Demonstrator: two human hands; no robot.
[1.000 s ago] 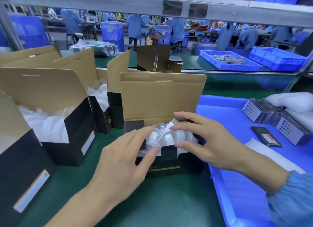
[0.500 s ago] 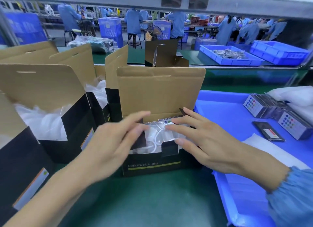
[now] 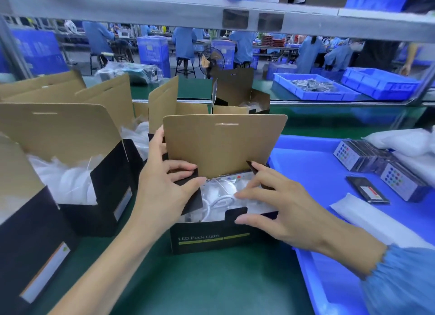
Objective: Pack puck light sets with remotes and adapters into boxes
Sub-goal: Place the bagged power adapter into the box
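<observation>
Box (image 3: 211,238) sat at frame center, long axis left-right, bagged lights (image 3: 217,200) inside. Our left hand (image 3: 162,192) pinched the left side flap (image 3: 188,180), folding inward. Our right hand (image 3: 280,208) lay open-fingered on the bag, thumb at front tab (image 3: 235,214), equally near.

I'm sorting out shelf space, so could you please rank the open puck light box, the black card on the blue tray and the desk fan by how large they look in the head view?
1. Puck light box, clearly largest.
2. and 3. Desk fan and black card: they look alike, and the fan stands much farther away, so I won't rank them.
</observation>
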